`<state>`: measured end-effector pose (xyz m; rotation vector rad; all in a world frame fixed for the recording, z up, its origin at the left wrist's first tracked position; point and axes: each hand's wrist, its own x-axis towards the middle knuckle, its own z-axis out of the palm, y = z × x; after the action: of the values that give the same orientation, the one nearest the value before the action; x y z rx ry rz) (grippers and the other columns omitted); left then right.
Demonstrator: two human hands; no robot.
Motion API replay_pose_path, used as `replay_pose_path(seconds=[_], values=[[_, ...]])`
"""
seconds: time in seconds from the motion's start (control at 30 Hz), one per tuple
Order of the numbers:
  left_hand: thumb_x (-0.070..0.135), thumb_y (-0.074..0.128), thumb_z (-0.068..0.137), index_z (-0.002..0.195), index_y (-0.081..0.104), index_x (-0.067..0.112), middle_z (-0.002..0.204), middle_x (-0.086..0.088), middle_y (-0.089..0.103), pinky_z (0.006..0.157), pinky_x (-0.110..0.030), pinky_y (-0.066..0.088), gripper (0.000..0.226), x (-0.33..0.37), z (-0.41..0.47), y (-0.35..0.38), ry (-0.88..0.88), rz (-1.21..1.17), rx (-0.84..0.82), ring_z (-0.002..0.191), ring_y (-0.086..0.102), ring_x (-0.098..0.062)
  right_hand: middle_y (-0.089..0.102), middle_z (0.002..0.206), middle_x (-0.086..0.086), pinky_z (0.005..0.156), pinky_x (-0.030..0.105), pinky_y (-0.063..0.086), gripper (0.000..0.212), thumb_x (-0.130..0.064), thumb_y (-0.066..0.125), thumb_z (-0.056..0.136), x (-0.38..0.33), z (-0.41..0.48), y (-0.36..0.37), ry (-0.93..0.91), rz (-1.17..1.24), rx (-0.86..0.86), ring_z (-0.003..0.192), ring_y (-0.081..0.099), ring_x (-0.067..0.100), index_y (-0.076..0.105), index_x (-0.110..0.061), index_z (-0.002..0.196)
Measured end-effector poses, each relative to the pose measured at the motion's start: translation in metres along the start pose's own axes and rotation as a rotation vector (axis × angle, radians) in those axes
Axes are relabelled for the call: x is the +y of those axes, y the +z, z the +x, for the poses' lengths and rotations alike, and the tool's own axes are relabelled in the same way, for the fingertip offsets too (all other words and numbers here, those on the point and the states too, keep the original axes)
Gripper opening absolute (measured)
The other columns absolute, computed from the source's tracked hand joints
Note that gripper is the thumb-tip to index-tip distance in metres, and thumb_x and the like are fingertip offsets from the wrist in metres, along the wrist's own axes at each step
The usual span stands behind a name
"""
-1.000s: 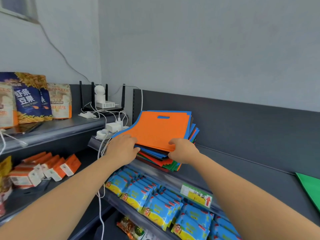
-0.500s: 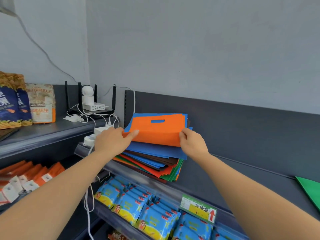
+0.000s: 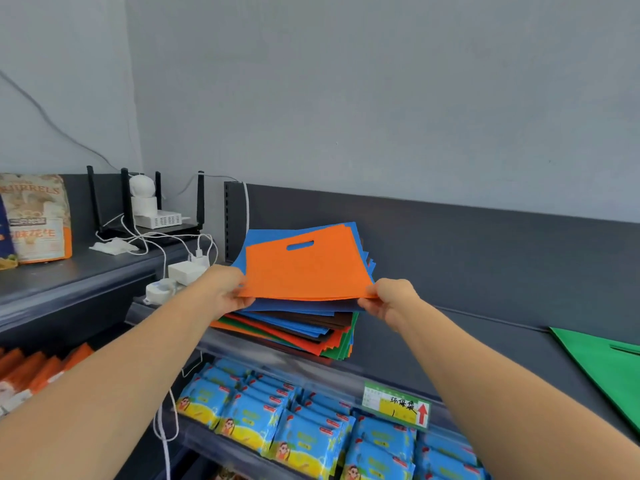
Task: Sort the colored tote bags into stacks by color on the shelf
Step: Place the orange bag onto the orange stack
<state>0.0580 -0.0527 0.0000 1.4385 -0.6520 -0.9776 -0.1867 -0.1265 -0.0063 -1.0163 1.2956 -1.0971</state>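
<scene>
An orange tote bag (image 3: 308,268) with a slot handle is held just above a mixed pile of tote bags (image 3: 298,327) in blue, brown, red, orange and green on the dark grey shelf (image 3: 460,341). My left hand (image 3: 225,289) pinches the orange bag's near left corner. At the near right corner my right hand (image 3: 391,299) pinches the same bag. A blue bag lies directly beneath it. A single green tote bag (image 3: 602,362) lies flat at the shelf's right end.
A router, a small white camera (image 3: 142,195) and chargers with cables (image 3: 187,268) stand left of the pile. Snack bags (image 3: 38,220) sit far left. Blue packets (image 3: 311,434) fill the lower shelf behind a price tag (image 3: 398,407).
Both hands moved from the pile's front edge onto the top orange bag's near corners and raised it off the blue bag. The view shifted right, showing more of the green bag.
</scene>
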Motion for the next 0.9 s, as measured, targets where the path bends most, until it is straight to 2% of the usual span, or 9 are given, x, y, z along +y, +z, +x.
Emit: replay_pose_path(seconds=[0.07,0.2,0.33,0.43,0.53,0.6,0.73,0.83,0.9], values=[[-0.002,0.041,0.098,0.087,0.047,0.006,0.083,-0.012,0.054,0.035,-0.018,0.044,0.015,0.000,-0.003,0.004,-0.020,0.060,-0.013,0.064,0.050,-0.021,0.056,0.073,0.017,0.029,0.016,0.038,0.013,0.007,0.042,0.093,0.001,-0.009,-0.003,0.011,-0.110,-0.020,0.034,0.054,0.017,0.048,0.000,0.083],[0.003,0.043,0.099,0.093,0.046,0.005,0.078,-0.014,0.056,0.031,-0.016,0.039,0.007,-0.001,-0.013,0.012,-0.043,0.198,-0.067,0.058,0.051,-0.022,0.057,0.065,0.012,0.041,0.020,0.029,0.015,0.000,0.038,0.089,-0.001,-0.029,-0.010,-0.015,-0.323,-0.030,0.042,0.052,0.019,0.045,-0.007,0.078],[0.004,0.039,0.099,0.088,0.048,0.004,0.071,-0.018,0.058,0.034,-0.020,0.042,0.015,0.000,-0.030,0.028,0.099,0.492,-0.129,0.052,0.054,-0.025,0.051,0.064,0.010,0.037,0.015,0.021,0.019,0.000,0.031,0.086,-0.002,-0.040,-0.024,-0.091,-0.513,0.027,0.038,0.050,0.020,0.036,-0.012,0.072],[0.014,0.036,0.099,0.088,0.049,0.012,0.081,-0.014,0.058,0.045,-0.027,0.043,0.016,-0.002,-0.040,0.047,0.358,0.683,-0.126,0.057,0.053,-0.026,0.051,0.073,0.011,0.035,0.016,0.024,0.015,-0.001,0.029,0.085,0.004,-0.044,-0.040,-0.159,-0.621,0.097,0.043,0.053,0.022,0.035,-0.012,0.077],[0.018,0.035,0.097,0.100,0.049,0.017,0.091,-0.008,0.057,0.058,-0.032,0.039,0.014,-0.009,-0.045,0.068,0.594,0.746,-0.109,0.068,0.050,-0.022,0.054,0.076,0.007,0.041,0.023,0.032,0.014,-0.004,0.029,0.086,0.009,-0.056,-0.061,-0.220,-0.684,0.181,0.046,0.057,0.020,0.040,-0.012,0.086],[0.014,0.036,0.097,0.109,0.048,0.019,0.099,-0.005,0.057,0.064,-0.033,0.041,0.018,-0.017,-0.048,0.085,0.645,0.736,-0.114,0.078,0.052,-0.021,0.055,0.076,0.006,0.046,0.026,0.036,0.015,-0.005,0.029,0.086,0.013,-0.065,-0.080,-0.251,-0.688,0.244,0.047,0.057,0.019,0.042,-0.012,0.091],[0.013,0.038,0.099,0.120,0.043,0.014,0.100,-0.006,0.055,0.063,-0.034,0.041,0.021,-0.035,-0.060,0.121,0.684,0.725,-0.184,0.080,0.053,-0.023,0.057,0.080,0.006,0.053,0.028,0.043,0.023,-0.008,0.028,0.090,0.024,-0.082,-0.124,-0.264,-0.667,0.371,0.051,0.059,0.021,0.046,-0.011,0.105],[0.014,0.039,0.099,0.116,0.043,0.014,0.098,-0.009,0.057,0.064,-0.036,0.042,0.018,-0.046,-0.072,0.153,0.703,0.703,-0.266,0.078,0.056,-0.026,0.056,0.077,0.006,0.063,0.037,0.050,0.027,-0.007,0.031,0.094,0.028,-0.096,-0.160,-0.247,-0.676,0.434,0.059,0.060,0.026,0.044,-0.011,0.117],[0.014,0.040,0.098,0.114,0.043,0.014,0.095,-0.008,0.057,0.064,-0.036,0.043,0.016,-0.051,-0.084,0.175,0.717,0.697,-0.310,0.078,0.056,-0.025,0.057,0.077,0.005,0.066,0.038,0.049,0.028,-0.008,0.034,0.095,0.029,-0.107,-0.183,-0.237,-0.680,0.471,0.065,0.062,0.029,0.042,-0.011,0.121]])
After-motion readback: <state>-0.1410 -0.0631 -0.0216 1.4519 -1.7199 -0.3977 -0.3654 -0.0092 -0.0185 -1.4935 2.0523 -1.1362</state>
